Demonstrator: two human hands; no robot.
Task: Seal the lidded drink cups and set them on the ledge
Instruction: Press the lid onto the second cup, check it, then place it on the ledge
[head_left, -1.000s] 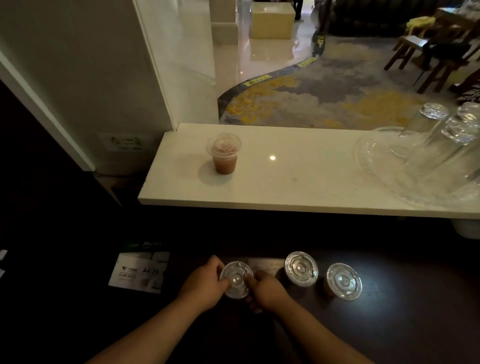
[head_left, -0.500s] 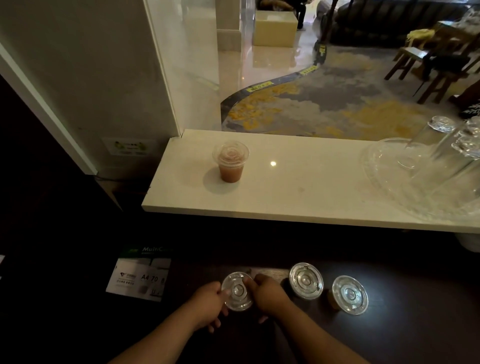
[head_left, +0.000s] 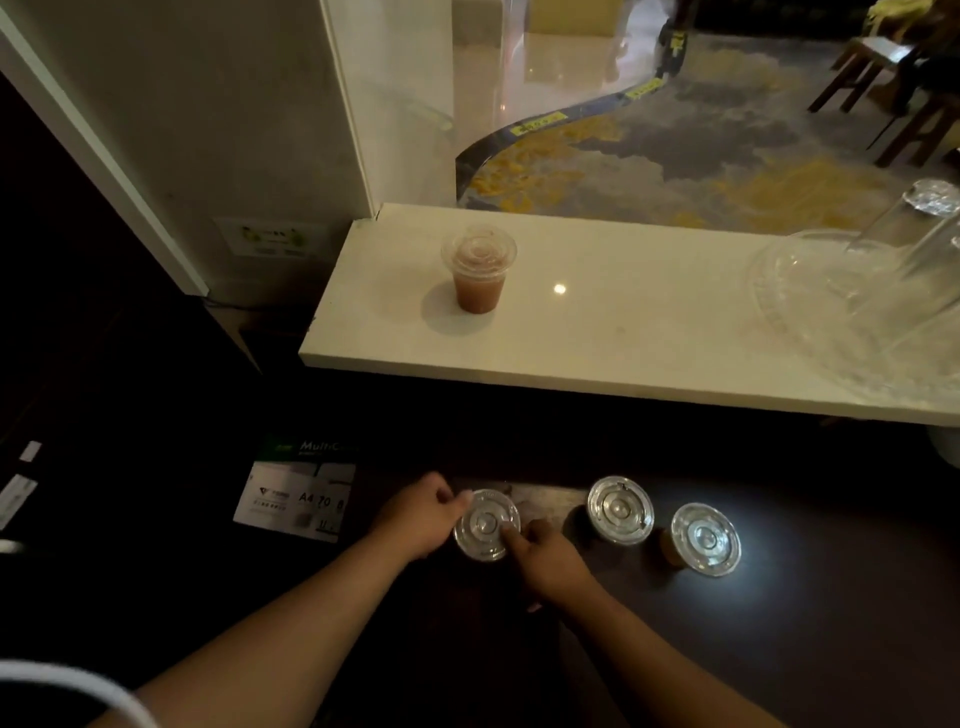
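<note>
Dark desk: lies below and in front of the ledge, a pale stone slab.

Clear tray: on the ledge's right end, carrying upturned glass tumblers.

Paper pack, marked A4: below the ledge's left end, beside the desk.

Left hand and right hand: over the desk, below the ledge's middle. Both are at the left cup, one on each side. The left fingers are curled with their tips at the lid's left rim. The right thumb and fingers pinch the lid's near right rim.

Ledge cup: lidded, holding reddish drink, upright on the ledge's left part.

Middle cup and right cup: lidded, upright on the desk below the ledge, right of the hands and apart from each other.
</note>
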